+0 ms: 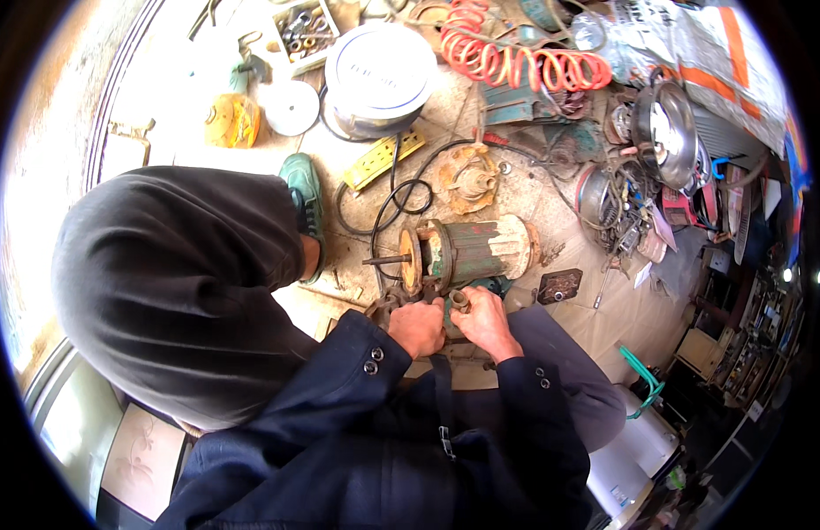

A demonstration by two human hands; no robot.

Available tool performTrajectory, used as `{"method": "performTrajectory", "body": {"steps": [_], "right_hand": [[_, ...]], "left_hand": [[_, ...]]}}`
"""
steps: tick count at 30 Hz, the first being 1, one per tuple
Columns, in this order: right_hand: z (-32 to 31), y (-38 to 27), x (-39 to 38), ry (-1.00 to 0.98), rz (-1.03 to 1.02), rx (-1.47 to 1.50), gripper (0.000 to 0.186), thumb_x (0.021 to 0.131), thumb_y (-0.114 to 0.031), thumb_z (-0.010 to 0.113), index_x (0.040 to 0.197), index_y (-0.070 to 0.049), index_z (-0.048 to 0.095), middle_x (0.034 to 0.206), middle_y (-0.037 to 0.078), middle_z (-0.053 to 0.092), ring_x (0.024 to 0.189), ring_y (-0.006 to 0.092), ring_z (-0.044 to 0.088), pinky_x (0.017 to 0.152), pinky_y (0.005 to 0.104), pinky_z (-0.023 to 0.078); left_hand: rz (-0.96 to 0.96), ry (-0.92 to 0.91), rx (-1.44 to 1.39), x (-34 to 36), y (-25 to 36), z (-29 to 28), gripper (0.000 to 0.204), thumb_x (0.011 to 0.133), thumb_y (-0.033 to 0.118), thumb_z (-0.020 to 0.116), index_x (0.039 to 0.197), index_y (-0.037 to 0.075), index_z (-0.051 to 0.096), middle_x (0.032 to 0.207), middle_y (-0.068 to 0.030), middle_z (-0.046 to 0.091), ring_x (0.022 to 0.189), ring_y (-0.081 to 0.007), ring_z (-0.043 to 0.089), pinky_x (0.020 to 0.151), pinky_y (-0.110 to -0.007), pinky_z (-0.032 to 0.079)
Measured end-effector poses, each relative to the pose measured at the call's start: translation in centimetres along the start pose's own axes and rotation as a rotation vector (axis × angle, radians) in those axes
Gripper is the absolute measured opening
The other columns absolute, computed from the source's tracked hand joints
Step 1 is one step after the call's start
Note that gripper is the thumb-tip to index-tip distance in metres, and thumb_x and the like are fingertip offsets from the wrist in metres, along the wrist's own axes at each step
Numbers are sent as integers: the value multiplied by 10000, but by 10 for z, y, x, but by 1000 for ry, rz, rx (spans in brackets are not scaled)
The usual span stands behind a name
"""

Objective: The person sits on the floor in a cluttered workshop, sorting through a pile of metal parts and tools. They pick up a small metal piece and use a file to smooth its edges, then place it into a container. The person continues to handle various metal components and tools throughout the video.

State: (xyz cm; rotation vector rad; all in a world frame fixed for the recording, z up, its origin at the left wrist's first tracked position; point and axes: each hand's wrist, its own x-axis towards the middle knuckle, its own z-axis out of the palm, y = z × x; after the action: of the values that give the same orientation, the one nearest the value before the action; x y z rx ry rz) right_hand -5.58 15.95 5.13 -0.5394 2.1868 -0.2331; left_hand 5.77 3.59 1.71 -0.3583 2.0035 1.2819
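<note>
My left hand is closed in a fist low in front of an electric motor, and whatever its fingers hold is hidden. Right beside it, my right hand grips a short, hollow, brass-coloured metal cylinder with its open end upward. The worn green motor lies on its side just beyond both hands. Its shaft sticks out to the left through a rusty yellow flange. Dark metal parts partly hidden by my hands sit under the flange.
A rusty round cover lies beyond the motor, near a yellow power strip and black cable. Farther off stand a white-lidded bucket and a red coiled hose. A dark square plate and tangled metal parts lie right.
</note>
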Motion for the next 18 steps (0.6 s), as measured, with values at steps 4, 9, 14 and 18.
{"method": "performTrajectory", "body": {"steps": [4, 9, 14, 18], "right_hand": [[-13, -6, -17, 173, 15, 322, 289, 782, -86, 783, 1033, 6, 673, 968, 161, 708, 774, 290, 703, 714, 398, 555], [-22, -9, -41, 457, -116, 422, 242, 797, -44, 763, 1009, 3, 654, 928, 131, 704, 707, 234, 689, 669, 362, 547], [-39, -34, -64, 797, -492, 81, 333, 671, 32, 747, 983, -16, 641, 1027, 154, 691, 1024, 366, 653, 909, 446, 526], [-35, -39, -71, 858, -513, 127, 330, 678, 38, 742, 989, -14, 645, 1022, 153, 690, 1016, 365, 654, 895, 448, 529]], "left_hand": [[8, 20, 86, -8, 1, -12, 381, 871, 313, 669, 1132, 46, 595, 1013, -205, 725, 1003, -400, 693, 834, -517, 556], [32, 65, 185, -14, 1, -19, 379, 854, 321, 690, 1109, 51, 614, 1015, -209, 725, 1011, -415, 682, 830, -529, 547], [66, 155, 234, -30, -3, -33, 455, 844, 333, 695, 1208, 66, 635, 1017, -225, 722, 1013, -414, 681, 852, -530, 539], [97, 163, 208, -38, -5, -42, 478, 852, 331, 696, 1249, 73, 629, 1031, -233, 719, 1012, -429, 672, 854, -525, 535]]}}
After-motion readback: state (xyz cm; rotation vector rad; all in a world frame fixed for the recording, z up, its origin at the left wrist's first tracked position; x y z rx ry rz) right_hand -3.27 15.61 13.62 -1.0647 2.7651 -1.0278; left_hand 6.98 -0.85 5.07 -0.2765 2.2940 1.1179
